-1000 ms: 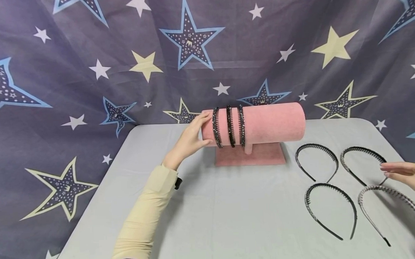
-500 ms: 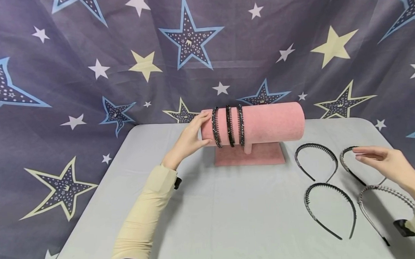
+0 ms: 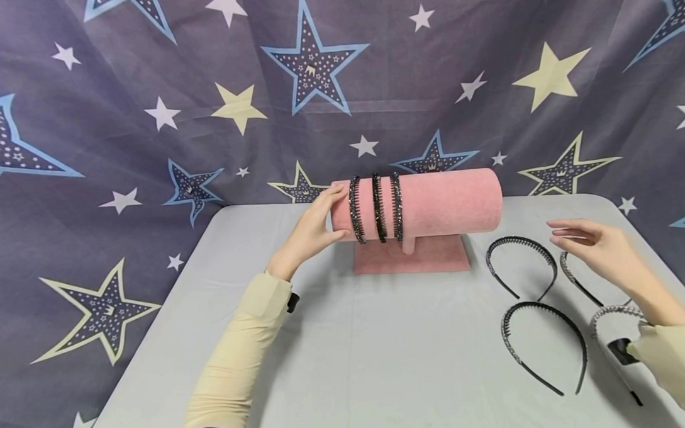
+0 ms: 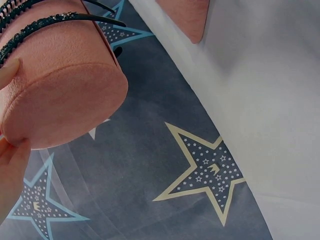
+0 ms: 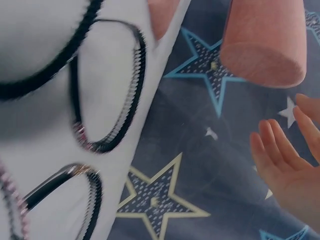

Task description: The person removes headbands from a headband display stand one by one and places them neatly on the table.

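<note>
The pink roll (image 3: 452, 204) lies level across the far middle of the table, raised on a short post (image 3: 409, 245) over a flat pink base (image 3: 434, 256), a height that probably leaves room for ends to hang below; three dark headbands (image 3: 379, 209) straddle its left half, side by side with gaps between them, perhaps spaced so that each one shows.

The left hand (image 3: 309, 234) grips the roll's left end, fingers at the upper edge and thumb lower down on the near side, spread as wide as the roll is thick; the leftmost headband sits just beside the fingertips; this hold looks meant to steady the roll.

The right hand (image 3: 604, 255) hovers to the right of the roll and apart from it; its fingers are loosely extended, the thumb apart from them in the right wrist view, and it holds nothing; the roll's right end lies to the left of those fingertips.

Four more headbands rest on the table (image 3: 347, 352) at the right, arches far and ends near, seemingly laid out for easy picking: far-left (image 3: 516, 239), near-left (image 3: 529, 304), and far-right (image 3: 564, 266) and near-right (image 3: 614, 309), both partly hidden by the right arm.
</note>
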A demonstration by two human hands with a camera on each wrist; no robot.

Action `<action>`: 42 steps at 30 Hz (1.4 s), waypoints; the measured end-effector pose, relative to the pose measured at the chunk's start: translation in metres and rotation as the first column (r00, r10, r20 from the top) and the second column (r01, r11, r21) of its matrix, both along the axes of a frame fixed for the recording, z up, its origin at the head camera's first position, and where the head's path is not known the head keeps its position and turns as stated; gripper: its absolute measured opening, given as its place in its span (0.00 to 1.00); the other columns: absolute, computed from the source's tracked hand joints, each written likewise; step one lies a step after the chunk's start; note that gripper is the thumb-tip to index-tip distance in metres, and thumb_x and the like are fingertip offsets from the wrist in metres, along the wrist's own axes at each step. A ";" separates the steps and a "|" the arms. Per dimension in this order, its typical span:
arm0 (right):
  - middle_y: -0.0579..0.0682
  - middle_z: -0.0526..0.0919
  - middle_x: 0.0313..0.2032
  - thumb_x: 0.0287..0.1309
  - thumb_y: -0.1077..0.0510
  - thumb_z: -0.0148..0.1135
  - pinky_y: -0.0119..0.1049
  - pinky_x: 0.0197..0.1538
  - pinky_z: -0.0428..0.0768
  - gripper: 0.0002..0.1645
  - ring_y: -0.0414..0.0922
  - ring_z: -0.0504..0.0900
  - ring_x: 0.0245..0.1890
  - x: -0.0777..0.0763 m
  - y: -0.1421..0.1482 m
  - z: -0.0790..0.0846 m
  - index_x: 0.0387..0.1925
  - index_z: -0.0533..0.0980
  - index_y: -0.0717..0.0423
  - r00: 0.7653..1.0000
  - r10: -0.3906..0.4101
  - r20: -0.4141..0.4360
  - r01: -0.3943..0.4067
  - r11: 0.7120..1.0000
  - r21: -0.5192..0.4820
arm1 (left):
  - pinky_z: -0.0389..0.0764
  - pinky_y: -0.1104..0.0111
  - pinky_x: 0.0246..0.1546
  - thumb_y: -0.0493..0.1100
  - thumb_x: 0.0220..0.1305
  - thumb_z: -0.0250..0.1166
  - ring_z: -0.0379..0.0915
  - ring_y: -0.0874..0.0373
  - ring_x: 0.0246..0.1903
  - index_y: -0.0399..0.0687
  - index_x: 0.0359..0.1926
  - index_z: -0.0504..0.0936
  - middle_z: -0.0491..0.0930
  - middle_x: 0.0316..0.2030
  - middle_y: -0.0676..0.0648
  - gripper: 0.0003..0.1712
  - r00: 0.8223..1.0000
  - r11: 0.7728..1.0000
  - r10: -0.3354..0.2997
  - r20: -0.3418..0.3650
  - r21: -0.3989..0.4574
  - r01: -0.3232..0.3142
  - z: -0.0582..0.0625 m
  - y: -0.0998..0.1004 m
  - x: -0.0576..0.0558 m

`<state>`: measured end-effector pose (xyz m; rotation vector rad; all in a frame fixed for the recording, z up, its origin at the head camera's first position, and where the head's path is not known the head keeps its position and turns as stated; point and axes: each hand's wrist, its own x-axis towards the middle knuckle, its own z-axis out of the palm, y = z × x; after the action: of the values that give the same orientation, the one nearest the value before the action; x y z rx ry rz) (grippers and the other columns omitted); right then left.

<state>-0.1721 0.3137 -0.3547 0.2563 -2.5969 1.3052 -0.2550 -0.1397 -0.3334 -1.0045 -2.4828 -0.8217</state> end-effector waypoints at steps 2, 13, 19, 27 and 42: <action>0.19 0.75 0.33 0.53 0.61 0.59 0.10 0.37 0.70 0.20 0.20 0.75 0.32 -0.002 -0.008 0.003 0.49 0.73 0.62 0.999 0.008 -0.035 -0.009 1.000 -0.024 | 0.50 0.66 0.65 0.33 0.42 0.69 0.50 0.48 0.63 0.32 0.58 0.63 0.59 0.61 0.38 0.40 1.000 1.000 0.000 0.000 0.001 0.000 0.000 0.000 0.000; 0.29 0.74 0.42 0.48 0.69 0.60 0.14 0.46 0.70 0.21 0.25 0.72 0.41 -0.015 -0.043 0.015 0.48 0.74 0.66 0.965 0.076 -0.252 -0.088 0.995 -0.038 | 0.50 0.66 0.65 0.32 0.41 0.69 0.50 0.48 0.63 0.33 0.59 0.62 0.58 0.62 0.38 0.41 1.000 1.000 -0.003 0.007 0.002 0.003 0.001 0.000 0.000; 0.44 0.75 0.47 0.45 0.70 0.62 0.15 0.49 0.67 0.23 0.26 0.68 0.47 -0.024 -0.059 0.018 0.47 0.74 0.65 0.934 0.091 -0.345 -0.090 0.996 0.020 | 0.50 0.66 0.65 0.32 0.41 0.69 0.50 0.48 0.63 0.33 0.59 0.62 0.58 0.62 0.38 0.41 1.000 1.000 0.000 0.009 0.002 0.000 0.002 0.001 -0.001; 0.58 0.73 0.49 0.42 0.68 0.66 0.19 0.53 0.62 0.24 0.32 0.66 0.53 -0.030 -0.076 0.024 0.46 0.75 0.62 0.918 0.075 -0.390 -0.052 0.996 0.069 | 0.50 0.66 0.65 0.32 0.42 0.69 0.49 0.48 0.63 0.33 0.59 0.62 0.58 0.62 0.38 0.40 1.000 1.000 0.003 0.017 -0.003 -0.003 0.002 0.001 0.000; 0.64 0.67 0.55 0.38 0.69 0.67 0.54 0.59 0.59 0.27 0.61 0.61 0.56 -0.049 -0.096 0.027 0.46 0.73 0.67 0.901 0.152 -0.406 -0.106 0.985 0.134 | 0.50 0.66 0.65 0.32 0.41 0.69 0.49 0.48 0.63 0.33 0.59 0.62 0.58 0.62 0.38 0.41 1.000 1.000 -0.002 0.017 0.012 0.002 0.000 0.001 0.000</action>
<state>-0.2211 0.2176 -0.3273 0.6599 -2.3148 1.0111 -0.2553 -0.1391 -0.3330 -0.9997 -2.4889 -0.8486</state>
